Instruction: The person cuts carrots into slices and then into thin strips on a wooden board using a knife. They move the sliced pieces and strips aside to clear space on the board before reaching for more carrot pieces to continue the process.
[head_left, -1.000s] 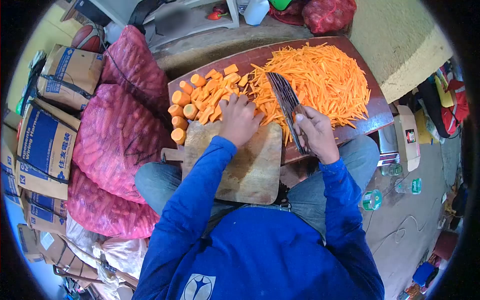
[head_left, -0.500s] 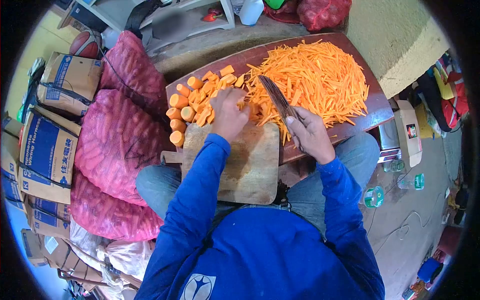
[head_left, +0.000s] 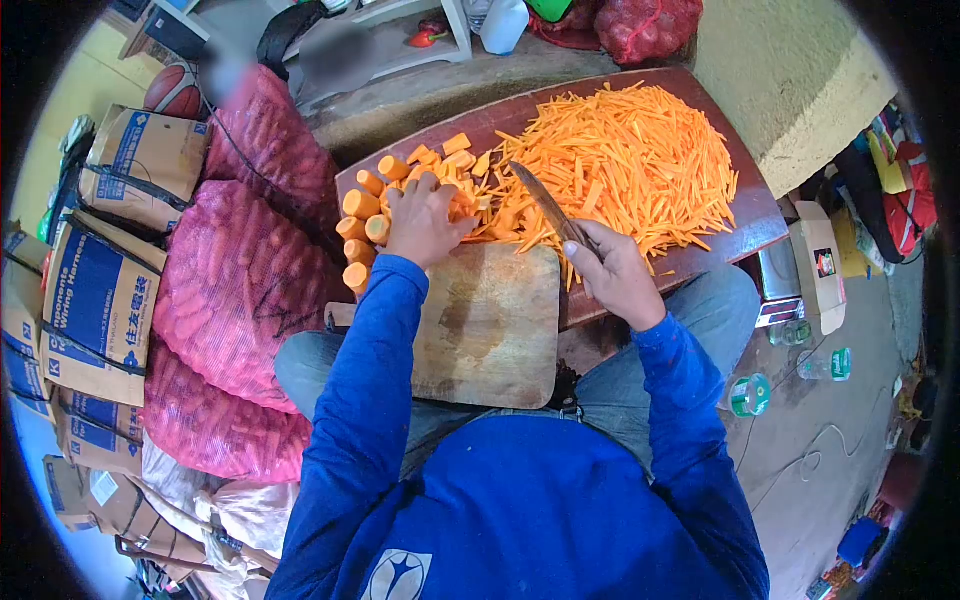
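My right hand (head_left: 618, 272) is closed round the handle of a knife (head_left: 542, 203), its dark blade pointing up and left beside the heap of shredded carrot (head_left: 630, 165). My left hand (head_left: 424, 222) lies over the carrot pieces (head_left: 458, 143) with its fingers spread; whatever is under the palm is hidden. Thick carrot chunks (head_left: 361, 204) stand just left of it. Below both hands a wooden cutting board (head_left: 487, 330) rests across my lap at the table's edge, bare and stained.
The dark red table (head_left: 735, 150) holds the carrots. Pink mesh sacks (head_left: 235, 290) and cardboard boxes (head_left: 95, 300) are stacked at the left. Plastic containers (head_left: 748, 394) stand on the floor at the right, near an open box (head_left: 818, 265). A wall ledge (head_left: 780, 80) rises behind.
My left hand has moved left from near the shredded heap onto the carrot pieces, and its fingers have spread. The knife in my right hand has shifted slightly left and turned.
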